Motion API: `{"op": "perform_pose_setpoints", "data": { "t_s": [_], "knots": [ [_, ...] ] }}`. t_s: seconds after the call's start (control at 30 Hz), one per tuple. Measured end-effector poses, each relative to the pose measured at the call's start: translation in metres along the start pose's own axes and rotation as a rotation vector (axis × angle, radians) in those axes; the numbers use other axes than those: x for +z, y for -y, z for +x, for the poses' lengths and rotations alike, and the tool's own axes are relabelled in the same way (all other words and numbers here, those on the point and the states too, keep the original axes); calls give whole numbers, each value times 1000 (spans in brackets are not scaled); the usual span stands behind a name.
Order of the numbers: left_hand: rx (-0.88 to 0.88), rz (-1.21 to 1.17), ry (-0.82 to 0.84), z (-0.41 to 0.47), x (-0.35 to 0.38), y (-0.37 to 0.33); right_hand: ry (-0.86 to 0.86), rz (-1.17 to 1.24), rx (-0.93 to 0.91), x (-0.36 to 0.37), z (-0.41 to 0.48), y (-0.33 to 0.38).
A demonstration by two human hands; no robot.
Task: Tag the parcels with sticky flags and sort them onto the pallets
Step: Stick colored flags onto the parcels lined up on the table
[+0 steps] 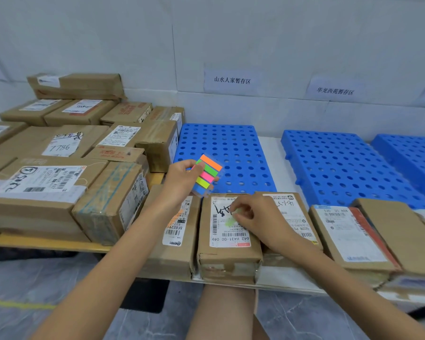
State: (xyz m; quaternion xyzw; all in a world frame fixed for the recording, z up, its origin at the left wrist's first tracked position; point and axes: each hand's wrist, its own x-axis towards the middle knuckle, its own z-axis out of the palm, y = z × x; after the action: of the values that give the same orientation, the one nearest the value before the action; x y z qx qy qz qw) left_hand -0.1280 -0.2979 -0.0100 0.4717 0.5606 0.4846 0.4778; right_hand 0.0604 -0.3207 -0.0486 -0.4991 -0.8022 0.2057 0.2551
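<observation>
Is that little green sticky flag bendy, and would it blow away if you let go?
Probably very floppy: the green sticky flag looks thin and see-through, with the label showing faintly through it. It is likely feather-light, since the right hand manages it with fingertips alone. Once pressed onto the parcel, it should stick rather than slide.

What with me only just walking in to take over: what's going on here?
A person is tagging parcels. The left hand holds a pad of sticky flags, while the right hand pinches a green flag against the label of a parcel in the front row. The blue pallets behind hold no parcels yet.
</observation>
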Motion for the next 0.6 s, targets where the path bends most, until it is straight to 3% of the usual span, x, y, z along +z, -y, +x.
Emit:
{"op": "perform_pose_setpoints", "data": {
  "t_s": [0.17,0.4,0.6],
  "knots": [
    [18,32,24,-8,6,-3,23,-187,-53,10,1,-2],
    [7,97,55,-8,12,0,-52,-33,36,10,6,-16],
    [-83,50,241,-12,16,-2,-337,47,47,-15,9,-18]
  ]
}}
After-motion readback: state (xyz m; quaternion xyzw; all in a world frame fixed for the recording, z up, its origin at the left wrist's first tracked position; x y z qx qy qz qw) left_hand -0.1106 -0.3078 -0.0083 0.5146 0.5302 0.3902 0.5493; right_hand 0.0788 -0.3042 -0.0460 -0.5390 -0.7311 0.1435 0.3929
